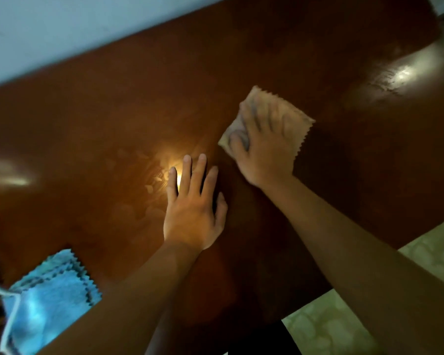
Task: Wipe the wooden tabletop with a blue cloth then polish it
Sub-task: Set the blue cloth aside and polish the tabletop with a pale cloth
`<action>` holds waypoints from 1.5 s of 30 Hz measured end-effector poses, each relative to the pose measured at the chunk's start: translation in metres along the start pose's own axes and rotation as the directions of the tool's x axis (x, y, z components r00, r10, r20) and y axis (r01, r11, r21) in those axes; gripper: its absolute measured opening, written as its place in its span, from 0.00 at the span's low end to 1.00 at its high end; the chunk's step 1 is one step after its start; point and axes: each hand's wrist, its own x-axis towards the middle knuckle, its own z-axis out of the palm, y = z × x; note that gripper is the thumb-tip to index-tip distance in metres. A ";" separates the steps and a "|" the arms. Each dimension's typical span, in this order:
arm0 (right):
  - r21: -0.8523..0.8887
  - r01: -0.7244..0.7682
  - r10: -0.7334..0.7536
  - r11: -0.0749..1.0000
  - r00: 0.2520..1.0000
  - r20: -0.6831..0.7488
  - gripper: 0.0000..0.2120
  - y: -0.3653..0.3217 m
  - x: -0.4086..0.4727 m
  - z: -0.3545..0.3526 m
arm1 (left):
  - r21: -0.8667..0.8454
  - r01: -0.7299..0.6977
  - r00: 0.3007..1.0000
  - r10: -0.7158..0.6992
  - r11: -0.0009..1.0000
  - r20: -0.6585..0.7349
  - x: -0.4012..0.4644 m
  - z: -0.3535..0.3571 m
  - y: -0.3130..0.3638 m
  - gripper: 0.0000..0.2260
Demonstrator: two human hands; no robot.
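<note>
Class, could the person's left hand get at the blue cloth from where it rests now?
Probably yes: the left hand lies flat and empty on the tabletop, with only bare wood between it and the blue cloth.

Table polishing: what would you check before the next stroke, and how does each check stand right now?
1. Beige cloth lies flat under the right hand: ok.
2. Left hand rests flat on the table, apart from the beige cloth: ok.
3. Blue cloth is set aside at the near left edge, out of the stroke's way: ok.
4. Wood ahead of the right hand has nothing on it: ok.
5. Smudges show beside the left hand, so that patch is not polished: not ok.
6. How hard the right hand presses: cannot tell.
</note>
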 end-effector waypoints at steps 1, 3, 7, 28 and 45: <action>-0.008 0.073 -0.073 0.997 0.997 0.006 0.32 -0.012 -0.006 0.004 | 0.003 0.003 1.000 -0.003 1.000 0.009 -0.001 0.001 0.000 0.25; -0.023 0.163 -0.163 0.986 0.987 0.011 0.31 -0.023 -0.014 0.009 | 0.001 0.009 1.000 -0.009 1.000 0.020 -0.001 0.002 -0.001 0.25; -0.003 0.246 -0.246 0.969 0.969 0.007 0.31 0.002 0.001 0.006 | 0.020 0.022 1.000 -0.022 1.000 0.001 0.000 0.005 -0.002 0.24; -0.007 0.160 -0.160 0.987 0.987 0.015 0.37 0.037 0.100 -0.015 | -0.016 0.222 0.972 -0.222 0.975 -0.073 0.052 -0.025 -0.025 0.23; -0.084 0.227 -0.226 0.970 0.974 0.020 0.35 0.016 0.166 -0.019 | 0.117 0.361 0.933 -0.357 0.925 -0.056 0.074 -0.013 -0.032 0.26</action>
